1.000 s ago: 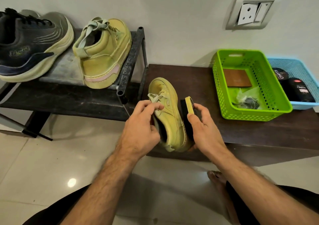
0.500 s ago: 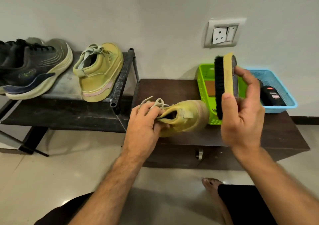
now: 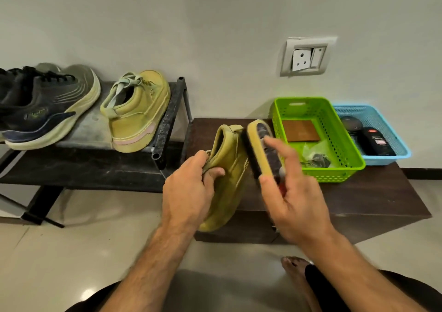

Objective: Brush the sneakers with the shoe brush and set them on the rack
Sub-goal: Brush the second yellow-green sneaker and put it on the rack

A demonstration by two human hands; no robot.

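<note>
Rack (image 3: 171, 120): dark metal frame against the wall, grey top shelf. On it, from the left: dark sneaker (image 3: 45, 110), a grey shoe (image 3: 47, 67) partly hidden behind it, and an olive sneaker (image 3: 136, 110) at the right end, heel toward the camera, just beside the frame bar.

Cabinet (image 3: 373, 196): low, dark brown wood, right of the rack and touching it. On its top, toward the wall: green basket (image 3: 346, 153) and blue basket (image 3: 394, 149), side by side and touching.

Floor (image 3: 71, 252): glossy pale tiles; carries rack and cabinet. A bare foot (image 3: 294, 268) rests on it in front of the cabinet.
</note>
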